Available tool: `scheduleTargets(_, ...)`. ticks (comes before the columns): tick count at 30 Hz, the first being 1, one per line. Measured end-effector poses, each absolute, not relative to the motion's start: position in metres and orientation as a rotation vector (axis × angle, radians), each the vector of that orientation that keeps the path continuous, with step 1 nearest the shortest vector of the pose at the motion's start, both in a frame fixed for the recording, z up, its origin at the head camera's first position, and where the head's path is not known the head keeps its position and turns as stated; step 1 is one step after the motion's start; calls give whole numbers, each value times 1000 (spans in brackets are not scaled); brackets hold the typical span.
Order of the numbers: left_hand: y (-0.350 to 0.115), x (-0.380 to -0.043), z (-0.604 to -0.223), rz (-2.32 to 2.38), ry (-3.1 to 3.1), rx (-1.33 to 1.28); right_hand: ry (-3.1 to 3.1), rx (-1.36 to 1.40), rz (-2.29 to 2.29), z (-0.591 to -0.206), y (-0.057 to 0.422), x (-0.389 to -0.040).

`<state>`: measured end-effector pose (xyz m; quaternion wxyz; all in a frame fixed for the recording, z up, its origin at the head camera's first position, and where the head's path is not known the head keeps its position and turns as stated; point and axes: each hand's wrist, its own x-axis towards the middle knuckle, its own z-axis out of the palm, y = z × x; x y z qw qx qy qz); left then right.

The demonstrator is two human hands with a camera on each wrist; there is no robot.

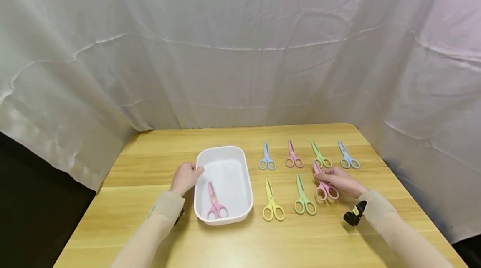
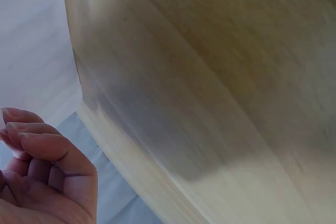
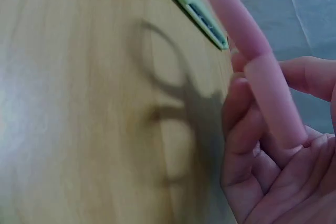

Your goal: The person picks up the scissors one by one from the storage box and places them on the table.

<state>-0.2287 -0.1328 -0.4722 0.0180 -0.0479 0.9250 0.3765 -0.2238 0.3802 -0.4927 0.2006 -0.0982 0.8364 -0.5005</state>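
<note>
My left hand (image 1: 185,178) pinches the left rim of a white rectangular tray (image 1: 225,168), thumb over the edge. Inside the tray lies a pair of pink scissors (image 1: 213,196), handles toward me. In the left wrist view, the curled fingers (image 2: 68,153) show at the lower left, but the tray does not. On the right side, my right hand (image 1: 343,181) pinches another pair of pink scissors (image 1: 325,185) near the blades, handle loops toward me. The right wrist view shows these scissors edge-on, with their shadow cast apart from them on the wooden table (image 3: 79,129).
Just left of the held pair lie green scissors (image 1: 302,195) and yellow scissors (image 1: 270,195). Behind them runs a row of blue (image 1: 267,157), pink (image 1: 292,154), green (image 1: 317,153) and blue scissors (image 1: 346,155). A pale curtain (image 1: 240,72) hangs at the table's back and sides.
</note>
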Motion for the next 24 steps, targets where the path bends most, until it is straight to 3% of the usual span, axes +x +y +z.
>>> scheduleTargets(24, -132, -230, -474, 1191, 2884, -146, 2327, -144, -1259, -491, 393, -223)
